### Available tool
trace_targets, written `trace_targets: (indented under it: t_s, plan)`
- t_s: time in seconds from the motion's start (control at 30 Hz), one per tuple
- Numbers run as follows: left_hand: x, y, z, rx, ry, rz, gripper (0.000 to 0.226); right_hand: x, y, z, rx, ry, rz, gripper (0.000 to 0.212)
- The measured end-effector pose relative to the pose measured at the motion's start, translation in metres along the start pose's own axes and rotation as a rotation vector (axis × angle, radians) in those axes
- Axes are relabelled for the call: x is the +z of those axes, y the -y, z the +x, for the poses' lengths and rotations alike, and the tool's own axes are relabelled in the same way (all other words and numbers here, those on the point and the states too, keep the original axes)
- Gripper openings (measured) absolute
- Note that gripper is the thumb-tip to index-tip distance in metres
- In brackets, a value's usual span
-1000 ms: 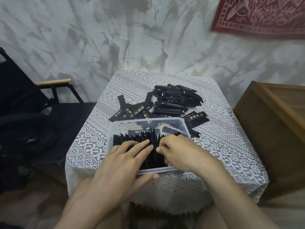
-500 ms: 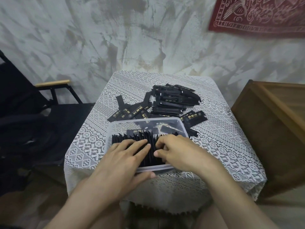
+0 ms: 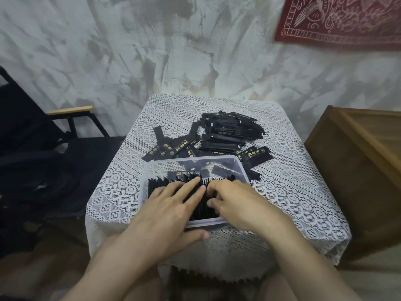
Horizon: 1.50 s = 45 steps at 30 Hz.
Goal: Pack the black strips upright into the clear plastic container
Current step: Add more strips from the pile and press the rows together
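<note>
At the near edge of the lace-covered table [image 3: 282, 192], inside the clear rectangular plastic container [image 3: 195, 158], our flat left hand [image 3: 171, 213] steadies the thin black strips [image 3: 201, 211] while our right hand [image 3: 238, 205] pinches some upright. Next, we reach for the far pile [image 3: 230, 135].

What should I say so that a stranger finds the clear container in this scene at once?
Find the white lace tablecloth. At its near edge sits the clear plastic container. Unlike the loose pile lying flat behind it, it holds black strips standing upright in a row.
</note>
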State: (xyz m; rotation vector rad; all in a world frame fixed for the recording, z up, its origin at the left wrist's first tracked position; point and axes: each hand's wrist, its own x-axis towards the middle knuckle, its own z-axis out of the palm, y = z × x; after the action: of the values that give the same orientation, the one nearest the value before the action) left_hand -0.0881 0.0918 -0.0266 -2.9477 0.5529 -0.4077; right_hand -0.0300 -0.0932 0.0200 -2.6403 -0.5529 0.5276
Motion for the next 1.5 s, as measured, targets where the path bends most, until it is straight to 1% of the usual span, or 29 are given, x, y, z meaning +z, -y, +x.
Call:
trace_targets:
  t_s: [0.1,0.23,0.63,0.83,1.0,1.13,1.2,1.27,1.3,1.37,1.4,1.43,1.5]
  plan:
    - [0.0,-0.001,0.001,-0.006,-0.003,-0.015,0.09,-0.002,-0.001,0.001,0.002,0.005,-0.009,0.009]
    - [-0.002,-0.001,0.001,-0.005,-0.015,-0.022,0.083,-0.001,0.0,0.003,0.007,0.002,0.0,0.007]
    - [-0.004,-0.001,0.0,0.003,0.05,-0.06,0.073,-0.001,-0.002,0.003,0.013,-0.003,0.03,0.014]
    - [-0.003,0.0,0.001,0.01,0.074,-0.075,0.061,0.0,-0.003,0.003,0.007,-0.011,0.014,0.015]
    - [-0.003,-0.001,0.0,0.0,0.082,-0.059,0.06,0.0,-0.005,0.003,-0.01,-0.038,0.052,0.012]
    - [-0.002,-0.001,-0.001,-0.007,0.086,-0.073,0.061,-0.014,-0.008,0.002,-0.062,-0.139,0.135,0.009]
    - [-0.002,-0.001,-0.002,-0.009,0.079,-0.079,0.06,-0.032,-0.013,0.0,-0.085,-0.225,0.265,0.01]
    - [-0.002,-0.001,-0.003,-0.013,0.075,-0.089,0.059,-0.051,-0.029,0.006,-0.075,-0.348,0.423,0.014]
    - [-0.002,-0.001,-0.003,-0.014,0.075,-0.094,0.059,-0.058,-0.041,0.014,-0.056,-0.405,0.458,0.016]
    - [-0.002,-0.001,-0.003,-0.015,0.075,-0.102,0.059,-0.066,-0.069,0.036,0.009,-0.455,0.397,0.013]
    - [-0.002,-0.001,-0.003,-0.015,0.075,-0.105,0.059,-0.066,-0.085,0.049,0.046,-0.441,0.304,0.01]
    - [-0.001,-0.001,-0.003,-0.014,0.076,-0.108,0.06,-0.066,-0.098,0.06,0.079,-0.411,0.188,0.013]
    - [-0.001,-0.002,-0.004,-0.015,0.081,-0.121,0.061,-0.066,-0.117,0.078,0.105,-0.323,-0.024,0.035]
